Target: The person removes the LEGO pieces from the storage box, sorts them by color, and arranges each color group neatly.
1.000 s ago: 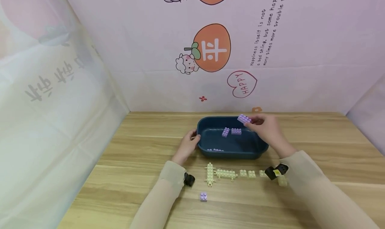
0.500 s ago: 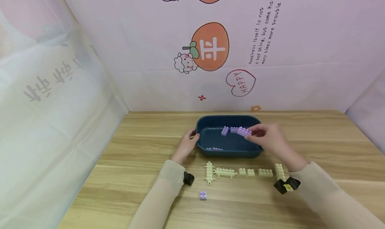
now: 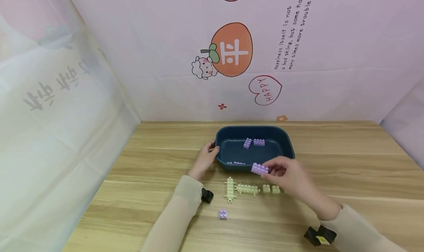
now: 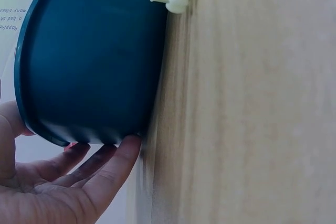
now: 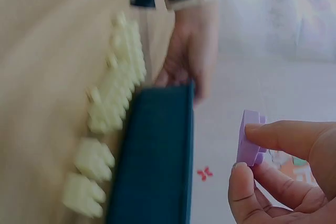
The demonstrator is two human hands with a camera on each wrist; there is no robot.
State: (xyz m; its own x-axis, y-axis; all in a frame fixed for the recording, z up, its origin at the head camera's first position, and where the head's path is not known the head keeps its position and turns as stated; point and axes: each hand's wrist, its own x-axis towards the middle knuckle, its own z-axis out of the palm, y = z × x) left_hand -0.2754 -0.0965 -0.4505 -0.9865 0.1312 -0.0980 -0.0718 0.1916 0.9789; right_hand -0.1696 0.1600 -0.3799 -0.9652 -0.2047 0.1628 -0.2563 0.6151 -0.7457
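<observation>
My right hand (image 3: pixel 289 176) pinches a purple building brick (image 3: pixel 260 168) between thumb and fingers, held just over the front rim of a dark blue bin (image 3: pixel 288 145). In the right wrist view the brick (image 5: pixel 249 139) is seen edge-on, studs facing right. My left hand (image 3: pixel 204 159) holds the bin's left end, thumb at the rim and fingertips against the outer wall (image 4: pixel 89 66). Inside the bin lie two purple bricks, one slanted (image 3: pixel 247 143) and one lengthwise (image 3: pixel 259 142). Studs of more purple pieces (image 3: pixel 236 163) peek above the front wall, which hides the rest.
In front of the bin, pale yellow pieces form a row: an upright long one (image 3: pixel 230 190), a lengthwise one (image 3: pixel 248 189) and two small square bricks (image 3: pixel 266 188). A small purple brick (image 3: pixel 223 214) lies nearer on the wooden table (image 3: pixel 159 145). A printed cloth (image 3: pixel 172 93) hangs behind.
My right hand, with the purple brick, has moved down and toward me from the bin's back edge, across the bin to its front rim. My left hand stays at the bin.
</observation>
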